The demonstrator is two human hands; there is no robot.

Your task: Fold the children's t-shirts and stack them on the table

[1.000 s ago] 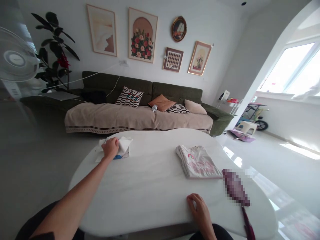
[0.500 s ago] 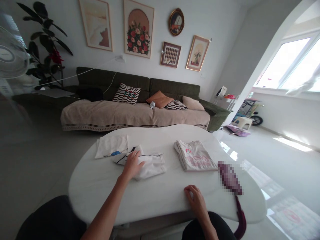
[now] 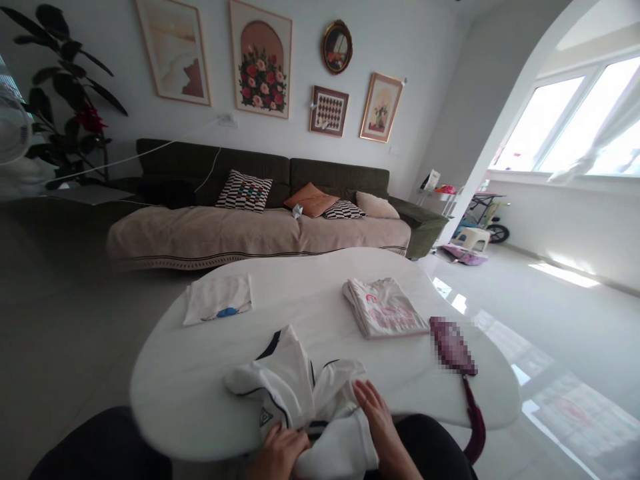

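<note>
Grips white garment (image 3: 294, 373) with left hand (image 3: 281, 452) at near edge of table (image 3: 185, 393); touches with right hand (image 3: 376, 419), cannot confirm grip.

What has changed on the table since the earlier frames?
The white garment with dark trim has come from the far left to the table's near edge. The left hand is on it, and the right hand, earlier apart, has joined it. The folded cloth at left and pink-printed folded shirt stayed put.

The garment (image 3: 295, 393) lies partly on the table (image 3: 190, 373), the sofa (image 3: 281, 175) behind.
</note>
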